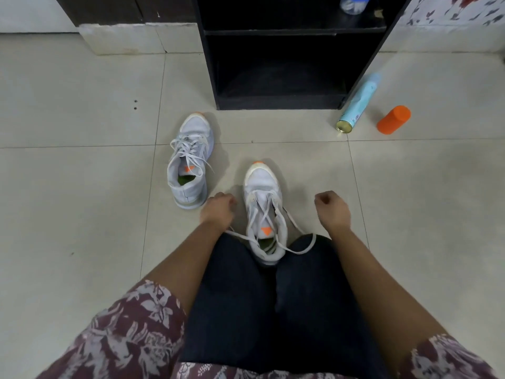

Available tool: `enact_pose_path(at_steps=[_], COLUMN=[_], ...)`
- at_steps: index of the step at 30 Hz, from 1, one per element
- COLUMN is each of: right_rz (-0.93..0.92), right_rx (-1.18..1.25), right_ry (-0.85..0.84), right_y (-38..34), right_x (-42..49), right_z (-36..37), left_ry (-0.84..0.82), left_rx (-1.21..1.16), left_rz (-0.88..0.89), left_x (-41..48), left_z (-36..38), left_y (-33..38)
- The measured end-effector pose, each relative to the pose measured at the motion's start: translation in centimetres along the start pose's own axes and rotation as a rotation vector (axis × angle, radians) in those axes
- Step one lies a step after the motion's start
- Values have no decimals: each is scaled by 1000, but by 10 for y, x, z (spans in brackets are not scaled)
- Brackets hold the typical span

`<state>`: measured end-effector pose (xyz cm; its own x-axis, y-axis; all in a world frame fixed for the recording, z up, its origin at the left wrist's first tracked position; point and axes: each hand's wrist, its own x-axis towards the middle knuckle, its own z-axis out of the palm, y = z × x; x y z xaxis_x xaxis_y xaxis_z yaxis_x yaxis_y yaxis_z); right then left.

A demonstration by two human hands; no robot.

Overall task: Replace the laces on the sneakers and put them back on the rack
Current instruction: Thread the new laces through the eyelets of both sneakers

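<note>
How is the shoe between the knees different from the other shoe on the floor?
The near sneaker sits between the person's knees; the far sneaker stands alone, closer to the rack. The near sneaker's lace trails out to both sides, one end in the left hand; the far sneaker's laces lie mostly on the shoe. Both are white with orange toes.

Sneakers: two, left sneaker point(190, 162), centre sneaker point(263, 187).
Laces: two, left lace point(188, 149), centre lace point(240, 236).
Hands: two, left hand point(217, 209), right hand point(333, 209).
Rack point(278, 103): one, top centre.
Spray can point(358, 102): one, right.
Orange container point(394, 119): one, right.
Clear bottle point(354, 4): one, top.
</note>
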<state>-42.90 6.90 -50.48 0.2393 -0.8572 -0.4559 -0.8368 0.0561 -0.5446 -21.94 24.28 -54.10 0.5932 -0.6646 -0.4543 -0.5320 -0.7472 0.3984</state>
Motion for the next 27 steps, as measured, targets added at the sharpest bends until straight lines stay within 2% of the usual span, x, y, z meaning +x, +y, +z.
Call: enact_pose_path(at_steps=[2,4,8,11,14,17,19,21,25,27], right_rz=[-19,-114,-282,-279,-200,-200,-211,-172,-96,-65], right_rx=[-212,-373,-594,-680,-669,-644,-557,-331,275,466], right_ry=[-82,-161,-198,-164,-187,-169,-109,-41,-90,-176], right_y=[-1,-7,-20,-25,-21,-11,-9,-14,-28,-36], right_x=[6,12,16,19,23,25,24,18,-9,-31], right_z=[3,17,48,61,65,64,60,53,38,31], left_ry=[-122,-172,-224,-268,-300,-328,-341,-312,-177,-26], left_rx=[189,315,357,378,464,550,570,511,207,-64], left_rz=[74,106,131,253,420,531,558,521,284,152], left_x=[3,5,9,13,17,21,23,20,6,-7], left_z=[-5,-5,2,4,5,8,7,2,-11,-17], left_y=[1,2,-4,-4,-1,-3,-7,-7,-8,-9])
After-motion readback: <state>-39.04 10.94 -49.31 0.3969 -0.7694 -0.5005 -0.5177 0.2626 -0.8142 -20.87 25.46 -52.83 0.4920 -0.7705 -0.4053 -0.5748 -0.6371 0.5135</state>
